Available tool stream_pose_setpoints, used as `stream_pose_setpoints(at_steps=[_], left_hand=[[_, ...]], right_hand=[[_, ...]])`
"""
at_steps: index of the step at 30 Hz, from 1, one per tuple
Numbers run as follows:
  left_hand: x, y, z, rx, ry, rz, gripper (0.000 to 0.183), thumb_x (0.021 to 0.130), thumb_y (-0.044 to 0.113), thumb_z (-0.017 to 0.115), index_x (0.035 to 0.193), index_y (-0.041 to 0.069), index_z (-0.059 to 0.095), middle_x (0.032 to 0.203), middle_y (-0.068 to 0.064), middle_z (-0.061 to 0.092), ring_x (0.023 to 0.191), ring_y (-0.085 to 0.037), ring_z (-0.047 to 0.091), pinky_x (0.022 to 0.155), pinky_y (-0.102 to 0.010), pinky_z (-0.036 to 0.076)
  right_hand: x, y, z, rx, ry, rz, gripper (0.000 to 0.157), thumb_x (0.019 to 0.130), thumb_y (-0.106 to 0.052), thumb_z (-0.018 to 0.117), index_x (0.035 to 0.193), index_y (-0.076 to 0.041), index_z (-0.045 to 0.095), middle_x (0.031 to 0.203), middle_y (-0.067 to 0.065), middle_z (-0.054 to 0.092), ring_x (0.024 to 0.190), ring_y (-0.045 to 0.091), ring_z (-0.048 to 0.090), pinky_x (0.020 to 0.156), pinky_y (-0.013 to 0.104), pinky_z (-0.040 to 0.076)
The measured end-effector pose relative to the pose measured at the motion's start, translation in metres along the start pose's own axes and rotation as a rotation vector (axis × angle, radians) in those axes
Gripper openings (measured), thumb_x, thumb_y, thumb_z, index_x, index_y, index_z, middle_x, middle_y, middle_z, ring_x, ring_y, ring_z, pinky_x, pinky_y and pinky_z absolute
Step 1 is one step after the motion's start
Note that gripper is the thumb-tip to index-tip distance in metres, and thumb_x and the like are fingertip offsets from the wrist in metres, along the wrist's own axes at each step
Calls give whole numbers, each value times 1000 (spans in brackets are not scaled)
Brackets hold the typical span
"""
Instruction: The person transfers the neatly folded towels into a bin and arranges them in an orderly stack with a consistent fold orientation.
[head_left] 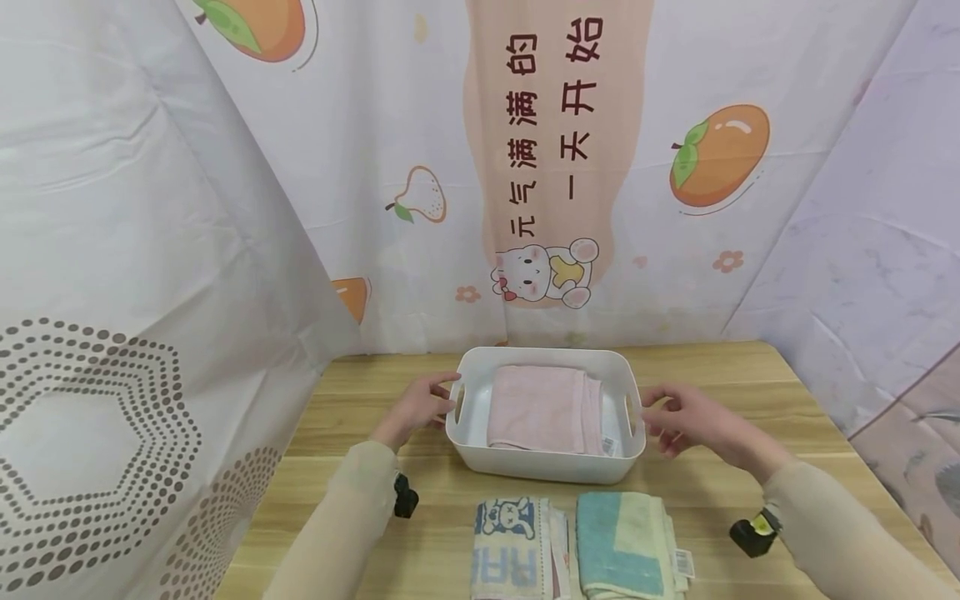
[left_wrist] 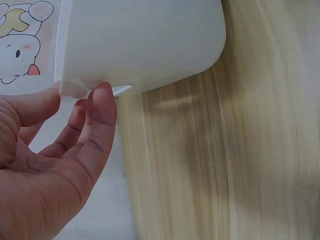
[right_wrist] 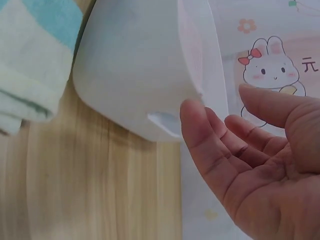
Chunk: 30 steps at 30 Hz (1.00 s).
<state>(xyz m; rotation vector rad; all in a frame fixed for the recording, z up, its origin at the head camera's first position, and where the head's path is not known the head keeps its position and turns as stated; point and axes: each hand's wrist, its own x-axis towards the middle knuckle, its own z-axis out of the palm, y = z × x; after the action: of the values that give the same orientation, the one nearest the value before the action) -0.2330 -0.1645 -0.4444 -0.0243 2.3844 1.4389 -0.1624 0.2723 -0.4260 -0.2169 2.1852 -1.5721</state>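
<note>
A white plastic basket (head_left: 540, 467) stands on the wooden table, with a folded pink towel (head_left: 536, 408) lying inside it. At the basket's left end is my left hand (head_left: 422, 404), its thumb and forefinger at the rim beside the handle hole, fingers loosely bent. My right hand (head_left: 686, 417) is by the opposite end. In the right wrist view, the right forefinger (right_wrist: 197, 122) reaches the basket's rim corner while the thumb stays apart from it. In front of the basket lie a folded blue-and-cream patterned towel (head_left: 513, 550) and a folded teal-and-pale-yellow towel (head_left: 626, 546).
The wooden table (head_left: 427, 533) ends at a printed curtain (head_left: 420, 275) close behind the basket. A pale curtain (head_left: 150, 233) hangs on the left and another sheet (head_left: 847, 275) on the right. A white tag (head_left: 684, 562) sticks out of the teal towel.
</note>
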Motion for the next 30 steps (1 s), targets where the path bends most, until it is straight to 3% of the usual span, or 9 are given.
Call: stream_pose_setpoints(at_steps=[11,19,30], left_hand=[[-2,-3,-1,-42,-18,-12,56,99,1,63,150,21,53,117,-20,65,86,-26,69,81,-52,60],[-2,-3,-1,-37,-31,-20,55,100,4,64,151,23,53,117,-19,65,86,-25,69,83,-53,59],[-2,-6,-1,-57,-36,-21,55,100,5,65,151,22,52,116,-19,67,85,-26,69,80,-51,60]], right_hand=[[-10,26,-6,-6,-15,43,38,103,-17,61,127,11,49,92,17,63,78,30,67,70,45,61],[-18,51,-5,-28,15,105,40,101,-9,59,132,13,47,96,18,65,82,30,67,71,45,61],[-25,71,-3,-110,22,204,40,100,-21,66,128,6,57,95,14,65,83,27,65,72,44,59]])
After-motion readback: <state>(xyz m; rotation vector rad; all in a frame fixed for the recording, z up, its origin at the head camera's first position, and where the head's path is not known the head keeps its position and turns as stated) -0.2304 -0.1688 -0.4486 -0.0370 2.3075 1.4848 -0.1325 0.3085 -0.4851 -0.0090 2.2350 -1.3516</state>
